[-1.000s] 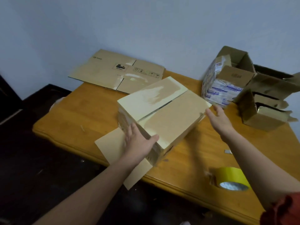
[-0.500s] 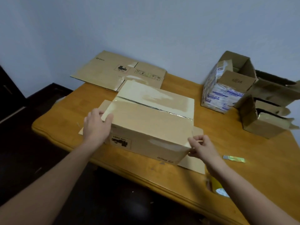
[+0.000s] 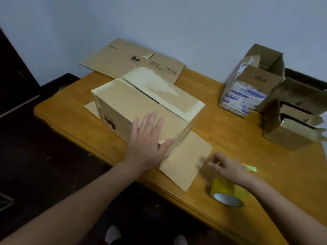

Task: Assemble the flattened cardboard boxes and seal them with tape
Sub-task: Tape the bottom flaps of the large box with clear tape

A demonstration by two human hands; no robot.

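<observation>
A brown cardboard box (image 3: 141, 103) is sitting in the middle of the wooden table (image 3: 247, 147). Its two top flaps are lying shut, with a thin dark gap running between them. Shiny old tape is showing on the far flap. One loose flap (image 3: 187, 160) is lying flat on the table at the box's right end, and a bit of another flap (image 3: 92, 107) is sticking out at the left end.

The left hand (image 3: 148, 138) is pressing down flat on the top of the box, near the corner closest to the person. Its fingers are straight and spread apart, and the thumb is reaching over the box's right edge.

The right hand (image 3: 228, 167) is hanging just over the table, beside the loose right flap. Its fingers are bending a little and are holding nothing that can be seen. The hand is a bit blurry.

A roll of yellow tape (image 3: 223, 190) is lying near the front edge of the table, just under the right wrist. A small yellow-green scrap (image 3: 250, 167) is lying just behind the right hand.

A flattened cardboard box (image 3: 131, 62) is lying at the back of the table, touching the wall (image 3: 159, 23). On the right side, an open box with blue and white print (image 3: 247, 89) is standing up. More open brown boxes (image 3: 292, 129) are sitting just beside it.
</observation>
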